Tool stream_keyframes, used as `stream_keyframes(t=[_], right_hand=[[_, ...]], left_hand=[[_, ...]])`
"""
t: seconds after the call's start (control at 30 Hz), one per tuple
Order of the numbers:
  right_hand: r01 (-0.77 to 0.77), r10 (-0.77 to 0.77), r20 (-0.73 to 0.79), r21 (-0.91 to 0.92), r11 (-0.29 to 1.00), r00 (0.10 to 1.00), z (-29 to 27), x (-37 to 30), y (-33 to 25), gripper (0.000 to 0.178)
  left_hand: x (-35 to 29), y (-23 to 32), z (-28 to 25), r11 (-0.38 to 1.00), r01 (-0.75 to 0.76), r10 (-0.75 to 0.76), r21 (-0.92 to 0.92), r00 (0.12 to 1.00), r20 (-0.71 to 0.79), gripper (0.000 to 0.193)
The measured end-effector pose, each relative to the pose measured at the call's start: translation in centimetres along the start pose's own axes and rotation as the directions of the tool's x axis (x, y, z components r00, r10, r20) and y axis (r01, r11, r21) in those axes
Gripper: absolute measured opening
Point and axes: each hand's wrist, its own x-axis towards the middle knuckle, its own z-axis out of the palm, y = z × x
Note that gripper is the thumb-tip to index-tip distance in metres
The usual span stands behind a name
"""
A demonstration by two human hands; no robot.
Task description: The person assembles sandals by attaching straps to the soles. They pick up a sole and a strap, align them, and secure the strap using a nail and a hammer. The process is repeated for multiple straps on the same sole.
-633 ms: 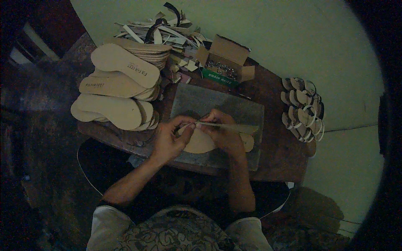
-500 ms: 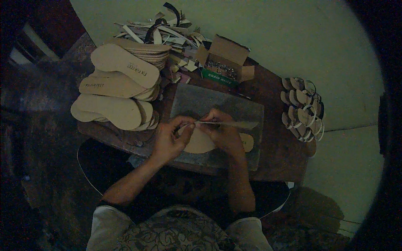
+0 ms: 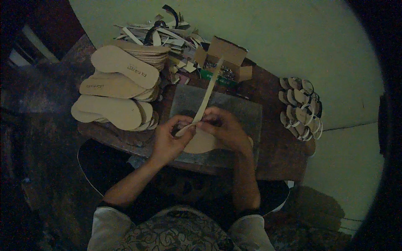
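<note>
Between the fingertips of both hands is a narrow pale strip [image 3: 209, 90], its long end standing up and away toward the far side. My left hand [image 3: 172, 136] pinches its near end. My right hand [image 3: 224, 127] grips it close beside, thumb nearly meeting the left thumb. Below the hands a beige insole [image 3: 199, 144] lies on a dark grey slab [image 3: 215, 94]; my right hand and wrist cover much of the insole. Whatever small detail sits between the fingertips is hidden.
Stacks of beige insoles [image 3: 111, 111] stand at the left of the wooden table [image 3: 280, 161]. Behind them lies a heap of offcuts [image 3: 167, 35]. An open cardboard box [image 3: 228, 52] of small metal pieces stands at the back. Several strapped sandals [image 3: 301, 108] are grouped at the right.
The strip's free end has swung from pointing right to pointing up and away. My right hand has turned, and its wrist has shifted slightly right; my left hand stays nearly in place.
</note>
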Motion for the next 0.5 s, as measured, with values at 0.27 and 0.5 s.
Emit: stream_keyframes(t=[0.27,0.5], right_hand=[[-0.074,0.076,-0.068,0.034,0.997,0.995,1.0,-0.4,-1.4,0.023],[-0.024,0.015,-0.092,-0.103,0.994,0.996,1.2,0.0,0.8,0.022]], left_hand=[[0.0,-0.2,-0.3,1.000,0.000,0.000,-0.018,1.000,-0.007,0.017],[0.0,-0.2,-0.1,0.999,0.032,-0.032,-0.009,0.999,0.019,0.018]])
